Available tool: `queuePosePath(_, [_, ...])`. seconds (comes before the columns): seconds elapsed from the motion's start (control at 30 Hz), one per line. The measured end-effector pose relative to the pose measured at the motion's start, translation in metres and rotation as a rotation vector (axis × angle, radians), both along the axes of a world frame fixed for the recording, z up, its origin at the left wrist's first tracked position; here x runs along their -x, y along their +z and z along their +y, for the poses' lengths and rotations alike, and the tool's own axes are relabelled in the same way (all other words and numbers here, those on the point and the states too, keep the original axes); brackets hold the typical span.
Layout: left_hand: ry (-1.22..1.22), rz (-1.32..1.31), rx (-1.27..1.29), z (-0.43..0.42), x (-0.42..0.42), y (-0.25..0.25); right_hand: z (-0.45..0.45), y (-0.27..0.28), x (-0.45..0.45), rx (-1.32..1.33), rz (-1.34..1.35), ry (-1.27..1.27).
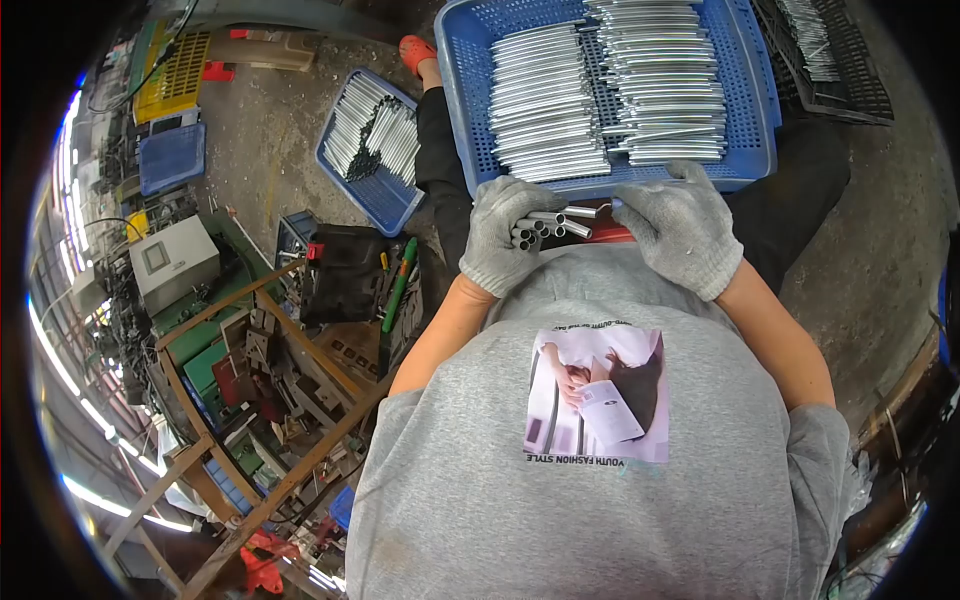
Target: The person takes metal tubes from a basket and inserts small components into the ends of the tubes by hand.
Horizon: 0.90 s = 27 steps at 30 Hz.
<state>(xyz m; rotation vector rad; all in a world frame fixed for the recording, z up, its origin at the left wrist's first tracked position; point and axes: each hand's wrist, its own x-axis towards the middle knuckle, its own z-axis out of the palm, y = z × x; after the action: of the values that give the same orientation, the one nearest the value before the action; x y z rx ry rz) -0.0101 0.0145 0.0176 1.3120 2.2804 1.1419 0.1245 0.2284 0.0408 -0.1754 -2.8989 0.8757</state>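
Observation:
My left hand [503,232], in a grey knit glove, is closed around a bundle of several short metal tubes [545,228]. Their open ends point toward my right hand. My right hand [688,228], gloved the same way, pinches a small blue-handled tool [617,204]. Its thin metal tip is at the end of one tube that sticks out from the bundle; whether it touches is too small to tell. Just beyond both hands, a blue plastic crate [466,110] holds two stacks of shiny metal tubes [550,105]. Most of the tool lies hidden in my right glove.
On the floor at left, a smaller blue basket [385,205] holds more tubes, some with dark ends. A black crate [850,100] with tubes stands at far right. A wooden frame [290,480], an open black tool case [345,275] and a grey control box [175,262] are at left.

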Motion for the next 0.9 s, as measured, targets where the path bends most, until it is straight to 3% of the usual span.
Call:
queuePosePath(0.17, [0.018, 0.095, -0.006, -0.004, -0.002, -0.006, -0.006, 0.0, -0.005, 0.032, -0.053, 0.081])
queuePosePath(0.3, [-0.004, 0.201, -0.017, -0.003, 0.0, -0.004, 0.002, 0.01, 0.007, 0.113, -0.219, -0.01])
queuePosePath(0.47, [0.009, 0.186, -0.041, -0.007, -0.001, -0.014, -0.007, 0.005, 0.0, 0.247, -0.239, 0.002])
queuePosePath(0.63, [-0.023, 0.222, -0.036, -0.004, 0.001, -0.007, 0.004, 0.014, 0.011, 0.214, -0.301, -0.066])
queuePosePath(0.8, [-0.034, 0.177, -0.014, -0.002, 0.001, -0.003, -0.001, -0.003, 0.0, 0.233, -0.07, 0.108])
queuePosePath(0.9, [-0.035, 0.186, -0.001, -0.001, -0.002, -0.004, -0.002, -0.01, 0.001, 0.207, -0.126, 0.055])
